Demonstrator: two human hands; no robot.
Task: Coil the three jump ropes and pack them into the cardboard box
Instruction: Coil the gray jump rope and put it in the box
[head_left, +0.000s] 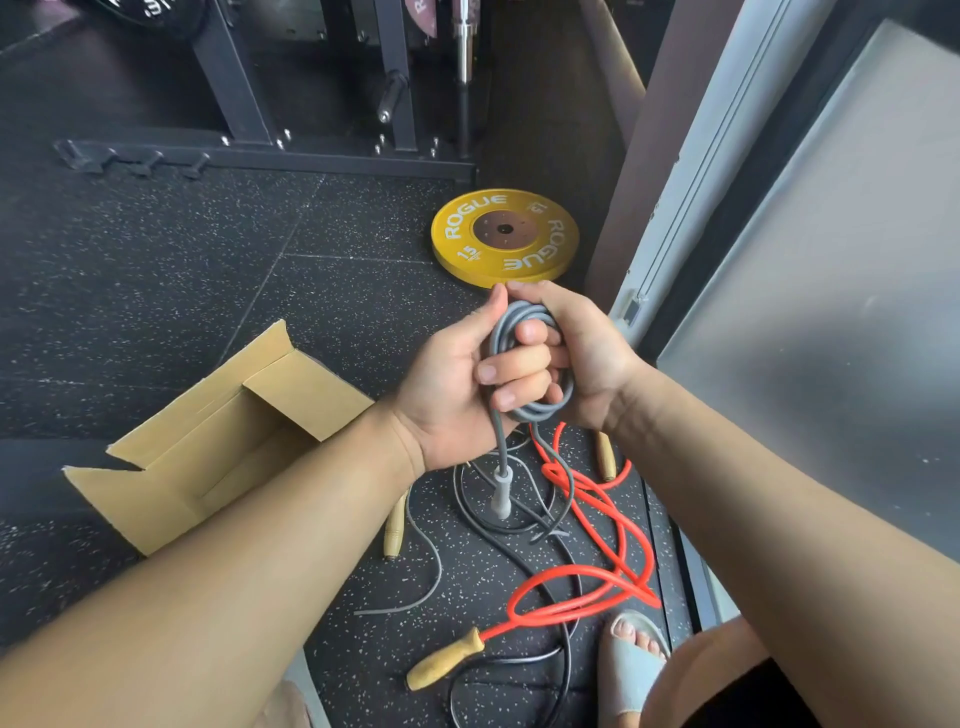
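- Left hand (447, 384) and right hand (587, 353) both clamp curled fingers (519, 364) round the grey rope coil (524, 312), hiding most of it.
- Left forearm (260, 519) covers part of the cardboard box (156, 499).

1. A gym's weight-training area.
2. Black speckled rubber floor tiles (156, 260).
3. A yellow "ROGUE" weight plate (550, 249) lies flat on them.
4. A bolted steel rack (228, 78) and a barbell (464, 41) stand behind.

grey rope (537, 411): coiled, raised | red rope (631, 582): loose, floor | box (150, 499): open
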